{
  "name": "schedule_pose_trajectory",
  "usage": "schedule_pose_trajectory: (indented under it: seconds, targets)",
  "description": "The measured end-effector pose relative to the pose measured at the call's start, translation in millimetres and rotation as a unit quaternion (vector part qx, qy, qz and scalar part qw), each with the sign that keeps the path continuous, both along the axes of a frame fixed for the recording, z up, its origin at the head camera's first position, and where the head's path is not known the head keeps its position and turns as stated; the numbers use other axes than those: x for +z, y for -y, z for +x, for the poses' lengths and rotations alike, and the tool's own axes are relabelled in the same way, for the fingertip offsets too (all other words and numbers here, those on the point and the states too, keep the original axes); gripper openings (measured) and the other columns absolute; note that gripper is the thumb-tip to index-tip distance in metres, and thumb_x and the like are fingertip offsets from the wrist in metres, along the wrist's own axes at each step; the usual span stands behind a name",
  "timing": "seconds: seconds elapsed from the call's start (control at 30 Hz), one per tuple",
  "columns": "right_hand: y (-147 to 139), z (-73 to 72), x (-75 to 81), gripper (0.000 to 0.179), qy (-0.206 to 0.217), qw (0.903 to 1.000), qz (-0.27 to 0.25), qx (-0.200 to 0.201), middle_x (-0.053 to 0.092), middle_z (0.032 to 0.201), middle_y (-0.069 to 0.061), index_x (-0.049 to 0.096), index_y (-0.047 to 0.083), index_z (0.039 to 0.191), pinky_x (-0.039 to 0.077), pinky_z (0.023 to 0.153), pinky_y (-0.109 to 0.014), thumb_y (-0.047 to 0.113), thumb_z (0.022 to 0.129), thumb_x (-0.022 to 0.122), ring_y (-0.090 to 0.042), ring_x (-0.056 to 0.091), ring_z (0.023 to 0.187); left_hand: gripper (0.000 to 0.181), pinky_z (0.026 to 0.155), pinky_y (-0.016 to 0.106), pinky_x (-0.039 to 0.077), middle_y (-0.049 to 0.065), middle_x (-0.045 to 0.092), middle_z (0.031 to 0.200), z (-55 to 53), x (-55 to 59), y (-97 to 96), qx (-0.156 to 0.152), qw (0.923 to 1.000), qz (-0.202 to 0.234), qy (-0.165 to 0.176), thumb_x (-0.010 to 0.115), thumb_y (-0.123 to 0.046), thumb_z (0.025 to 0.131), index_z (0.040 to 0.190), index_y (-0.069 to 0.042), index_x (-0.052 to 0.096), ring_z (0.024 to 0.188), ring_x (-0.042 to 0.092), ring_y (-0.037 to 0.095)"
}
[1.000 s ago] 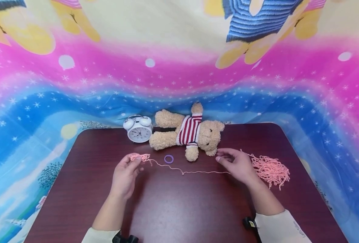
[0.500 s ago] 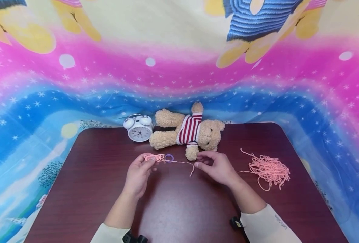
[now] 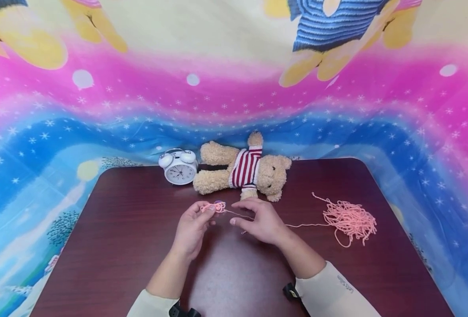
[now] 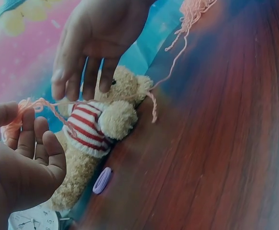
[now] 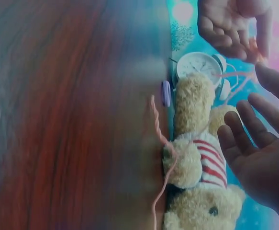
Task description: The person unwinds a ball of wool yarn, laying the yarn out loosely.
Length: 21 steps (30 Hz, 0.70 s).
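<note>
My left hand [image 3: 192,229] pinches a small looped bundle of pink yarn [image 3: 219,206] between thumb and fingers, raised above the table. From the bundle a thin strand [image 3: 238,213] runs right, passing by my right hand [image 3: 263,222]. That hand is held with fingers loosely extended and thumb apart; the right wrist view shows nothing gripped in it. A twisted yarn end [image 5: 156,117] hangs from a knot along the strand. The strand continues to a loose pile of pink yarn [image 3: 350,220] on the right side of the table.
A teddy bear [image 3: 245,168] in a red-and-white striped shirt lies along the table's back edge. Left of it stands a white twin-bell alarm clock [image 3: 180,169]. A purple hair tie [image 4: 102,180] lies on the dark wooden table [image 3: 119,237], mostly hidden in the head view.
Both hands have moved toward each other, the left going right with the bundle and the right going left along the strand. The yarn pile stays in place.
</note>
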State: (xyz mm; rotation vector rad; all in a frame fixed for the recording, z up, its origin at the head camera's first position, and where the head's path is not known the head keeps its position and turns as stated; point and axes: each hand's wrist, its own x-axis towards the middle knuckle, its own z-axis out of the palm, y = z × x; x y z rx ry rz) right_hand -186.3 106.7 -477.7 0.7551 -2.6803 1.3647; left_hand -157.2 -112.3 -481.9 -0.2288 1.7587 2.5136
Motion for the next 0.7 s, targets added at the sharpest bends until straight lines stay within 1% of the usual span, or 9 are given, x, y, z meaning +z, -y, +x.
schedule_pose_trajectory:
  seconds: [0.1, 0.3, 0.4, 0.43, 0.57, 0.63, 0.7]
  targets:
    - [5, 2.1, -1.0, 0.039, -0.008, 1.0000, -0.004, 0.001, 0.073, 0.120, -0.001, 0.077, 0.013, 0.119, 0.053, 0.099, -0.037, 0.026, 0.084, 0.088, -0.017, 0.066, 0.113, 0.011, 0.076, 0.028, 0.055, 0.003, 0.073, 0.094, 0.5, -0.3, -5.8, -0.003, 1.0000, 0.002, 0.004, 0.069, -0.006, 0.098, 0.104, -0.004, 0.060, 0.086, 0.068, 0.016]
    - [12, 6.7, -3.2, 0.029, -0.012, 0.9996, -0.025, -0.001, 0.073, 0.111, 0.000, 0.077, 0.010, 0.111, 0.057, 0.089, -0.032, 0.021, 0.086, 0.086, -0.016, 0.068, 0.100, 0.011, 0.072, 0.025, 0.054, 0.004, 0.072, 0.091, 1.2, 0.9, -15.5, -0.014, 0.9998, 0.013, -0.002, 0.069, -0.005, 0.097, 0.104, 0.000, 0.060, 0.079, 0.066, 0.012]
    - [14, 7.8, -4.2, 0.020, -0.013, 0.9992, -0.038, -0.005, 0.073, 0.105, 0.001, 0.078, 0.011, 0.106, 0.058, 0.085, -0.029, 0.018, 0.088, 0.084, -0.013, 0.068, 0.094, 0.013, 0.071, 0.026, 0.054, 0.004, 0.073, 0.090, 1.7, 1.8, -17.4, -0.018, 0.9996, 0.021, -0.005, 0.069, -0.005, 0.097, 0.104, 0.000, 0.059, 0.077, 0.066, 0.013]
    - [14, 8.2, -4.4, 0.017, -0.010, 0.9990, -0.044, -0.005, 0.073, 0.104, 0.002, 0.079, 0.012, 0.105, 0.059, 0.081, -0.027, 0.017, 0.089, 0.083, -0.012, 0.069, 0.089, 0.013, 0.072, 0.026, 0.055, 0.005, 0.073, 0.090, 2.0, 2.1, -17.4, -0.018, 0.9996, 0.022, -0.005, 0.070, -0.004, 0.096, 0.104, 0.000, 0.059, 0.077, 0.066, 0.014]
    - [13, 9.6, -3.9, 0.010, -0.004, 0.9982, -0.058, -0.014, 0.073, 0.101, 0.003, 0.079, 0.015, 0.100, 0.059, 0.072, -0.024, 0.015, 0.090, 0.082, -0.007, 0.069, 0.079, 0.013, 0.072, 0.026, 0.055, 0.005, 0.072, 0.092, 2.2, 3.9, -15.3, -0.013, 0.9998, 0.014, 0.002, 0.070, -0.005, 0.096, 0.104, -0.002, 0.060, 0.079, 0.067, 0.014]
    - [11, 9.9, -3.3, 0.008, -0.006, 0.9982, -0.058, -0.016, 0.073, 0.100, 0.006, 0.079, 0.017, 0.098, 0.059, 0.071, -0.024, 0.015, 0.091, 0.081, -0.006, 0.069, 0.080, 0.013, 0.072, 0.027, 0.055, 0.005, 0.072, 0.094, 2.4, 5.1, -13.3, -0.007, 0.9999, 0.009, 0.005, 0.071, -0.005, 0.096, 0.104, -0.002, 0.061, 0.081, 0.067, 0.015]
    - [8, 10.2, -2.3, 0.008, -0.014, 0.9984, -0.052, -0.018, 0.073, 0.098, 0.009, 0.079, 0.020, 0.097, 0.059, 0.076, -0.026, 0.015, 0.090, 0.082, -0.005, 0.068, 0.085, 0.014, 0.073, 0.027, 0.055, 0.004, 0.071, 0.095, 2.4, 5.8, -10.8, -0.001, 1.0000, 0.006, 0.007, 0.070, -0.005, 0.097, 0.105, -0.002, 0.060, 0.084, 0.067, 0.016]
